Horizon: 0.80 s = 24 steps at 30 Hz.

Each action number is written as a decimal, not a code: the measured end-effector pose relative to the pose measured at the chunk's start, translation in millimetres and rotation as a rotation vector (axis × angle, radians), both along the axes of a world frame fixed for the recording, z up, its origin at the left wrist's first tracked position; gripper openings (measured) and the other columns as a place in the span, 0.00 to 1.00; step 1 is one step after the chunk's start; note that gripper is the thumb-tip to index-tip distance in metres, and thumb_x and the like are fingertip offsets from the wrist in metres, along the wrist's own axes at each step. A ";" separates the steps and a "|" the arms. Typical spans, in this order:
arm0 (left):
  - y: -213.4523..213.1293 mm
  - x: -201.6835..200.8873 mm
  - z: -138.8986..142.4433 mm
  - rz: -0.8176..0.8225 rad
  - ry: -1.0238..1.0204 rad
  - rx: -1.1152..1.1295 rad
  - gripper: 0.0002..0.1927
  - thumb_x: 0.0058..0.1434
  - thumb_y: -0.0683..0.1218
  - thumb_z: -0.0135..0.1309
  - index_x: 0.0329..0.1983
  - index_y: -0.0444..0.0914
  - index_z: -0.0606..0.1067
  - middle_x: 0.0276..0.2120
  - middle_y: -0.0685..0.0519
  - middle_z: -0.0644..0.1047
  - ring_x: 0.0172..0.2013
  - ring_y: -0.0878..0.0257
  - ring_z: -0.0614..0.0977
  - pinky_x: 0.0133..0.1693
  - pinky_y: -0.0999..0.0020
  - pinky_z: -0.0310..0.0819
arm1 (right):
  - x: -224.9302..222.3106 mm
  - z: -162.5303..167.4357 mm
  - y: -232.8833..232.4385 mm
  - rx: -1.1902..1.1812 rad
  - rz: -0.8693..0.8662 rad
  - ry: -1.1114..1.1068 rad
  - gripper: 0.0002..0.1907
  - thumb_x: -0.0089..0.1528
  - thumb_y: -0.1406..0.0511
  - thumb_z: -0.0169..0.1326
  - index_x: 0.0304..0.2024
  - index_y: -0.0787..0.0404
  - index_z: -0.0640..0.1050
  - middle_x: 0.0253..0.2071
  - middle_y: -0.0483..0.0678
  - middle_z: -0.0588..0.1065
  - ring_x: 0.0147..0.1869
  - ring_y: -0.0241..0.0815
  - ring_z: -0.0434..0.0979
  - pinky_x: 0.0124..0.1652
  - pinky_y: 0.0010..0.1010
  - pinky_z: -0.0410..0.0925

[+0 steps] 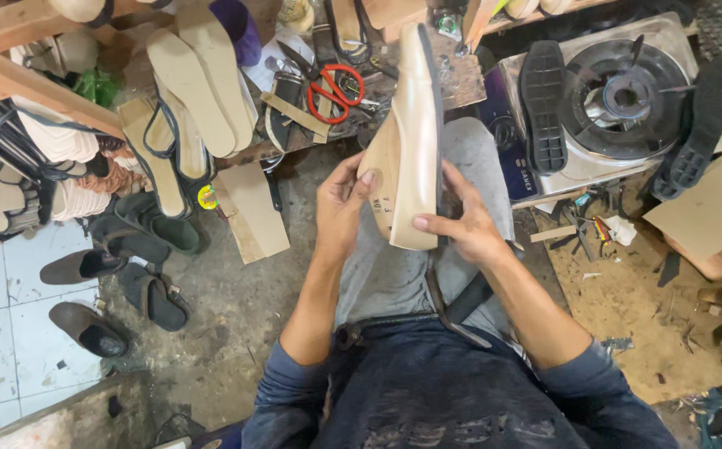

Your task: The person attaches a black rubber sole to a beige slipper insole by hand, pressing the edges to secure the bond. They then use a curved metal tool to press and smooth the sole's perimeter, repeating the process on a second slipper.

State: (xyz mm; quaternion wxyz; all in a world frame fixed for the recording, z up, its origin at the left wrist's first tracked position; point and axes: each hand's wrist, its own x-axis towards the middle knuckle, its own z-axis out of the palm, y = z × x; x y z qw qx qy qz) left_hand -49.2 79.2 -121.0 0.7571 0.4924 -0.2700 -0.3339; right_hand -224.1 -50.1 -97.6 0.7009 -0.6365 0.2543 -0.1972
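red scissors, gas stove, black soles

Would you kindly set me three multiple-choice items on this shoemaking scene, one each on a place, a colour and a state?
1. Where do the black soles lie?
A. on the gas stove
B. on the white floor tiles
C. on the person's lap

2. What colour are the handles of the scissors?
A. blue
B. red
C. yellow

3. How is the beige shoe form held?
A. by the left hand alone
B. lying untouched
C. between both hands

Answers:
1. A, since one sole lies at each side of the burner.
2. B, as the loops show red on the bench.
3. C, as the right hand also grips it, thumb on its face.
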 end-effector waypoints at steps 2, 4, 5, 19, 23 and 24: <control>-7.3 -0.8 7.1 -0.056 0.040 -0.020 0.32 0.73 0.51 0.58 0.72 0.26 0.68 0.64 0.40 0.74 0.63 0.56 0.75 0.66 0.61 0.67 | -12.3 0.8 -3.0 0.166 0.054 -0.095 0.60 0.47 0.62 0.70 0.75 0.73 0.54 0.73 0.60 0.61 0.79 0.51 0.56 0.73 0.39 0.50; -17.3 4.9 21.8 -0.105 0.034 -0.055 0.36 0.72 0.55 0.57 0.75 0.30 0.64 0.69 0.44 0.72 0.68 0.59 0.73 0.70 0.65 0.64 | -22.0 -2.2 -1.7 0.218 0.078 -0.116 0.61 0.47 0.61 0.69 0.75 0.73 0.53 0.73 0.60 0.60 0.79 0.52 0.55 0.73 0.38 0.48; -21.8 9.4 31.7 -0.169 0.072 -0.092 0.40 0.70 0.55 0.60 0.77 0.32 0.60 0.68 0.43 0.72 0.67 0.58 0.74 0.69 0.64 0.66 | -27.9 -4.4 -0.4 0.187 0.077 -0.088 0.60 0.47 0.62 0.69 0.75 0.73 0.53 0.74 0.61 0.60 0.79 0.52 0.54 0.74 0.38 0.47; -14.9 10.3 74.2 -0.209 0.039 -0.155 0.50 0.58 0.40 0.64 0.80 0.32 0.51 0.63 0.40 0.73 0.61 0.53 0.78 0.64 0.58 0.74 | -89.0 31.7 34.8 -1.126 0.901 0.594 0.14 0.49 0.63 0.57 0.36 0.62 0.81 0.43 0.53 0.77 0.55 0.53 0.71 0.56 0.45 0.60; -13.9 -0.6 52.0 -0.242 0.135 -0.145 0.50 0.59 0.39 0.64 0.80 0.33 0.50 0.64 0.41 0.72 0.62 0.54 0.76 0.63 0.60 0.73 | -101.2 28.0 51.6 -1.104 0.897 0.518 0.07 0.52 0.69 0.57 0.33 0.62 0.80 0.41 0.51 0.77 0.54 0.51 0.72 0.55 0.44 0.62; -12.8 -4.2 46.3 -0.258 0.127 -0.147 0.50 0.59 0.38 0.64 0.80 0.33 0.50 0.64 0.41 0.72 0.62 0.55 0.76 0.64 0.61 0.73 | -105.1 32.0 45.4 -1.097 0.900 0.529 0.07 0.52 0.69 0.58 0.33 0.62 0.80 0.42 0.50 0.77 0.54 0.51 0.72 0.55 0.45 0.62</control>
